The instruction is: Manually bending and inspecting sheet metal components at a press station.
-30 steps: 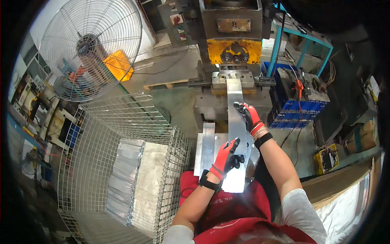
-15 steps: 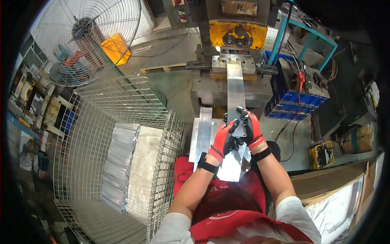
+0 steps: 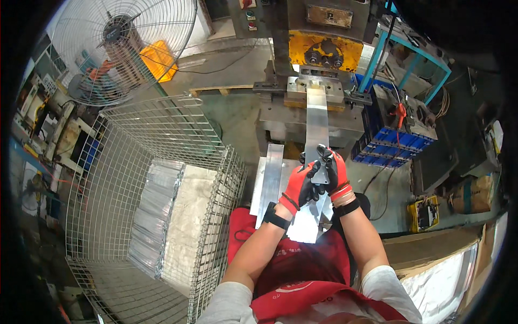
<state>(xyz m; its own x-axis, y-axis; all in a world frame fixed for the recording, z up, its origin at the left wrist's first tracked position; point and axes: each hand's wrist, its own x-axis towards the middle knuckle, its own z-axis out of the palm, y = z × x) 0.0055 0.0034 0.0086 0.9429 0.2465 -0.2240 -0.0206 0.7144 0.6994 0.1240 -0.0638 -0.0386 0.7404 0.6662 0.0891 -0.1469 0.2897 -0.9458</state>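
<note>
A long flat metal strip (image 3: 317,121) runs from my hands to the die block (image 3: 295,87) of a press with a yellow front (image 3: 324,49); its far end lies on the die. My left hand (image 3: 303,183), in a red and black glove, closes on the strip's near left edge. On the opposite edge my right hand (image 3: 334,168), gloved alike, grips the same end with its thumb on top. Below my hands shiny metal strips (image 3: 303,229) lie near my lap. Another strip (image 3: 271,173) rests on a pale surface to the left.
A wire mesh cage (image 3: 216,216) at left holds stacked metal strips (image 3: 154,210) beside beige sheeting (image 3: 189,227). A large fan (image 3: 116,32) stands behind it. Right of the press are blue crates (image 3: 380,146), a yellow bin (image 3: 423,213) and a cardboard box (image 3: 437,248).
My view has shifted slightly, so the press appears a little further right and lower. Both hands keep their hold on the strip, whose far end still lies at the die.
</note>
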